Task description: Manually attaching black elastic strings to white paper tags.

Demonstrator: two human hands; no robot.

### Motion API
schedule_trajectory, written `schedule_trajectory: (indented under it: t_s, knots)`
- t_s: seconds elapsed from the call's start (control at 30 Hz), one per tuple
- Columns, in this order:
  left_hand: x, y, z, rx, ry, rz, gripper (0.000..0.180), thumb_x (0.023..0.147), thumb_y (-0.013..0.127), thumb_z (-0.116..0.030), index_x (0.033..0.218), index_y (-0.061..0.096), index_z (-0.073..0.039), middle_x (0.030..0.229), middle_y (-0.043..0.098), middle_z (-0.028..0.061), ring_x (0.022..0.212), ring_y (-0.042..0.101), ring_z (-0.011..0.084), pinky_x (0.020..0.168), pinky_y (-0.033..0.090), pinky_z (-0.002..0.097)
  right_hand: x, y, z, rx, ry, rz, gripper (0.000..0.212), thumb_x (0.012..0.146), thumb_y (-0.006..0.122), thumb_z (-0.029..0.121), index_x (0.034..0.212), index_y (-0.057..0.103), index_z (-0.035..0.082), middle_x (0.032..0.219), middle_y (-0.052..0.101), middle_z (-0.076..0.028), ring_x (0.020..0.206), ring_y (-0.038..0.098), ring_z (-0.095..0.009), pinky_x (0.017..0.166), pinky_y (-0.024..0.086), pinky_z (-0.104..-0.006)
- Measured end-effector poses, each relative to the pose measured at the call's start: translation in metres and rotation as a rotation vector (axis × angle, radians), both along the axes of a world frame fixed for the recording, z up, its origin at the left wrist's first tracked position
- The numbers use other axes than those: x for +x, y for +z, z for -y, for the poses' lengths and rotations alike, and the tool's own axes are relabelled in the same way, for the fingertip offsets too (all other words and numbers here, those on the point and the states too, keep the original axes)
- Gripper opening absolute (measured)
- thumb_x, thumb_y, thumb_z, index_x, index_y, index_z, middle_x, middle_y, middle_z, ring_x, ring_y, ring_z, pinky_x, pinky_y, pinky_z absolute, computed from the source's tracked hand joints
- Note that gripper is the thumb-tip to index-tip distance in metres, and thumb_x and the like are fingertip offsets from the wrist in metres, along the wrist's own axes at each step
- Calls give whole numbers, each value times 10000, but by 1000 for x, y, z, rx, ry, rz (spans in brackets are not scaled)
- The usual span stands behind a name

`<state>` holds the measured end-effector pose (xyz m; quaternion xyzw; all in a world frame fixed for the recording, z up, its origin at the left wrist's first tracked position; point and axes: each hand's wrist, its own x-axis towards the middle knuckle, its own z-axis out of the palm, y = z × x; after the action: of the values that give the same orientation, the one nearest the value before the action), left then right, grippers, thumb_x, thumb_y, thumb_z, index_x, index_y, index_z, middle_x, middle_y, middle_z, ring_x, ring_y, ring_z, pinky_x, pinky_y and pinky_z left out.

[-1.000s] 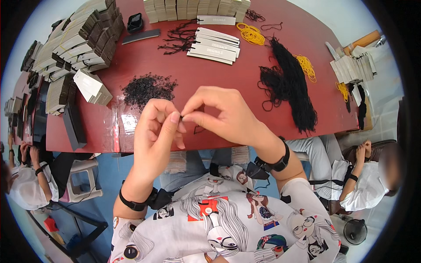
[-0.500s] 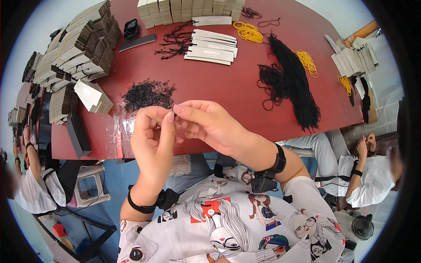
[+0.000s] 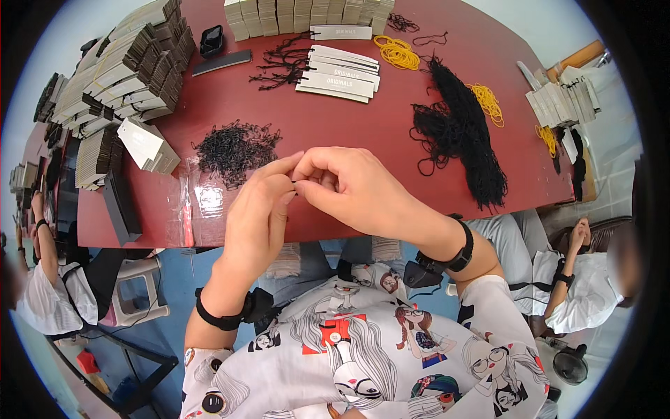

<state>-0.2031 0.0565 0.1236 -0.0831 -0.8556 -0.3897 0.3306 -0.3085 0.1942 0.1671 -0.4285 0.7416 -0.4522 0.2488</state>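
Note:
My left hand (image 3: 259, 213) and my right hand (image 3: 354, 187) meet above the near part of the red table, fingertips pinched together. A tiny black bit (image 3: 294, 186) shows between them; its kind cannot be made out. Just beyond my left hand lies a loose pile of small black pins (image 3: 236, 148). Farther back are white tags (image 3: 339, 84) in a stack, with black cords (image 3: 279, 68) trailing from their left ends. To the right of my hands a thick bundle of black cords (image 3: 462, 133) stretches across the table.
Tall stacks of bundled tags (image 3: 139, 66) crowd the table's left side, and another row of bundles (image 3: 307, 17) stands at the back. Yellow rubber bands (image 3: 396, 53) lie near the cords. Clear plastic (image 3: 199, 202) rests at the near edge. Other people sit left and right.
Both hands have turned so that their backs show more, and the pinched fingertips have shifted slightly right. A little more of the pin pile is uncovered.

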Motion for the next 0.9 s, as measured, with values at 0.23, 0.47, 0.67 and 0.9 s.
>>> schedule_trajectory:
  t_s: [0.23,0.47,0.67,0.9]
  knots:
    - [4,-7,-11,139,139,-40,118,833,530,47,936,504,-4,763,509,118,598,503,219,539,428,293,1,-4,1,-138,7,-192,95,780,596,78,851,584,17,711,559,-60,552,501,-112,515,415,-249]
    - [16,28,-5,841,-13,356,48,897,524,-72,911,503,-31,719,517,15,562,456,58,492,370,188,-15,-13,3,-567,126,-1056,160,660,650,75,812,607,50,757,591,-60,611,564,-201,528,453,-286]
    - [20,46,19,931,-417,586,108,900,545,-138,897,502,-39,676,508,-20,548,435,23,474,341,161,-12,-5,8,-742,206,-894,218,655,694,24,867,652,50,748,597,-62,604,563,-196,510,452,-273]
    - [14,33,19,1082,-421,537,105,890,556,-135,880,504,-44,662,506,-21,531,427,28,443,316,171,-2,3,9,-446,190,-282,94,799,634,48,878,591,22,810,572,-62,705,540,-139,644,440,-248]
